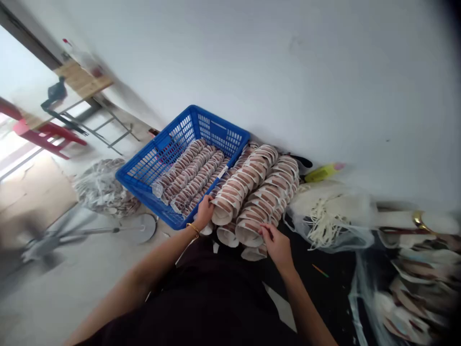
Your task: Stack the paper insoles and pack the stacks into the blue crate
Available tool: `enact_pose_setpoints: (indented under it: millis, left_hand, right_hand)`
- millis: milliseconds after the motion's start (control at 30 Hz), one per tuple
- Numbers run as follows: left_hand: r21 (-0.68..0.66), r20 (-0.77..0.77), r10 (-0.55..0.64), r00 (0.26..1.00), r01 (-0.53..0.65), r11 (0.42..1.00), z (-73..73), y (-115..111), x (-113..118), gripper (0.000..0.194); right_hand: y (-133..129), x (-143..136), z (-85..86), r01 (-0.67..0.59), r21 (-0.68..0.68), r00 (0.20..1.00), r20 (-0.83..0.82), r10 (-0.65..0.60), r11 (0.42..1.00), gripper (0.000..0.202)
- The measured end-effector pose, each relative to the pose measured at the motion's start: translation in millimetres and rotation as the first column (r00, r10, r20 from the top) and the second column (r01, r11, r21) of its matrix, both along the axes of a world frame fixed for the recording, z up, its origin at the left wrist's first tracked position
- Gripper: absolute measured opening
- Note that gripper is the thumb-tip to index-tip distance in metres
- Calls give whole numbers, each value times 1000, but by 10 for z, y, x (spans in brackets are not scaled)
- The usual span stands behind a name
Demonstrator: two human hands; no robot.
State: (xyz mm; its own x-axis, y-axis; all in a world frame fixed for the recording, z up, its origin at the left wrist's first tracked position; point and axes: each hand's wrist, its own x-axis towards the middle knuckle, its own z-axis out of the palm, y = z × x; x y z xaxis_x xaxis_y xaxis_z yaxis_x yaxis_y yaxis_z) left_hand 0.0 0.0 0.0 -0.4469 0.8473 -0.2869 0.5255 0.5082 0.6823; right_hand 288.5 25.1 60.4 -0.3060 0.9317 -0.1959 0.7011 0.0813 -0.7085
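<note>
Nested stacks of white-and-brown cup-shaped pieces lie on the black tabletop (306,283), their open ends facing me. My left hand (204,214), with a gold-coloured bracelet at the wrist, has its fingers closed at the rim of the upper left stack (241,185). Thumb and fingers of my right hand (278,244) pinch the front rim of the stack beside it (268,204). More stacks show partly underneath. To the left, a blue plastic basket (158,214) holds several thinner rows of similar pieces (200,175).
Right of the stacks lie a plastic bag with white cords (326,223), a yellow-green object (324,172), scissors (403,230) and a bag of loose pieces (406,307). A pencil (320,270) is on the tabletop. A fan (50,240) and bagged items (106,187) stand left; a wall rises behind.
</note>
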Motion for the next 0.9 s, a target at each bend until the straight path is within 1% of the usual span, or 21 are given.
enact_pose_setpoints:
  millis: [100,167,233,300,367,433,467,533,600,633,700,767,833,900]
  left_hand:
    - [-35,5,63,998,-62,997,-37,41,48,11]
    - [-49,13,74,997,-73,996,-56,56,45,12]
    - [-52,25,67,997,-66,996,-66,67,17,19]
    - [-53,44,46,998,-43,998,-71,86,-22,23]
    - [-59,67,31,997,-27,998,-75,116,-51,19]
    - [-63,89,39,995,-34,997,-77,149,-59,15]
    - [-63,100,49,994,-43,997,-76,162,-56,16]
    - [-56,122,63,990,-57,997,-73,178,-45,22]
    - [-44,145,51,988,-45,998,-69,186,-38,27]
    - [-39,155,30,987,-24,999,-67,191,-41,27]
    - [-33,167,-29,986,35,999,-64,208,-60,22]
    - [-33,161,-87,983,94,995,-61,237,-90,18]
    - [-37,139,-129,982,135,990,-53,270,-118,20]
    - [-38,115,-157,981,162,986,-38,296,-129,21]
  right_hand:
    - [108,-116,-31,-84,40,996,18,83,996,36]
    - [205,-301,-55,-145,76,989,48,141,987,31]
    - [295,-527,-88,-188,92,979,98,179,978,26]
    - [356,-747,-127,-195,92,971,162,178,977,25]
    - [377,-929,-160,-175,89,963,222,151,981,26]
    - [363,-1056,-179,-149,84,958,261,123,985,24]
    - [348,-1100,-185,-137,81,956,271,110,987,23]
    - [314,-1153,-193,-113,72,956,279,89,991,25]
    - [289,-1172,-205,-88,55,957,280,70,995,32]
    - [286,-1173,-213,-76,41,957,282,61,996,39]
    - [304,-1166,-230,-59,7,955,290,55,998,55]
    - [357,-1151,-243,-66,-32,952,297,73,997,70]
    - [436,-1131,-251,-90,-68,947,303,107,994,77]
    - [517,-1110,-258,-109,-93,941,312,133,990,78]
